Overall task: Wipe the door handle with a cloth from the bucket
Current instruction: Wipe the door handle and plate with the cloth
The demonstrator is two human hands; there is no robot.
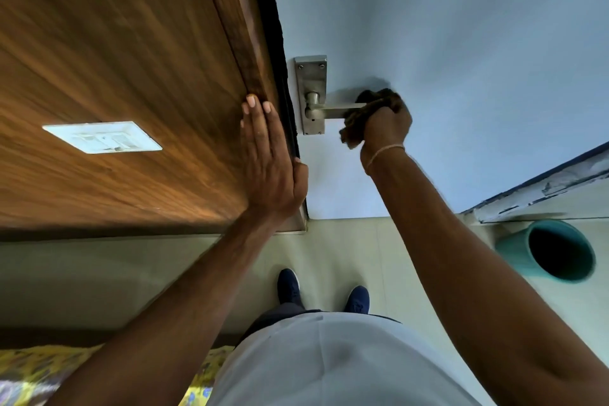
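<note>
Gripping cloth on handle

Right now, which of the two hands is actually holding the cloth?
The right hand: it is closed around the brown cloth at the free end of the door handle. The left hand is open, flat against the wooden door frame.

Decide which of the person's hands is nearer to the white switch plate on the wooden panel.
Left. The left hand lies flat on the wooden panel beside the switch plate; the right hand is farther, holding the cloth on the door handle.
</note>
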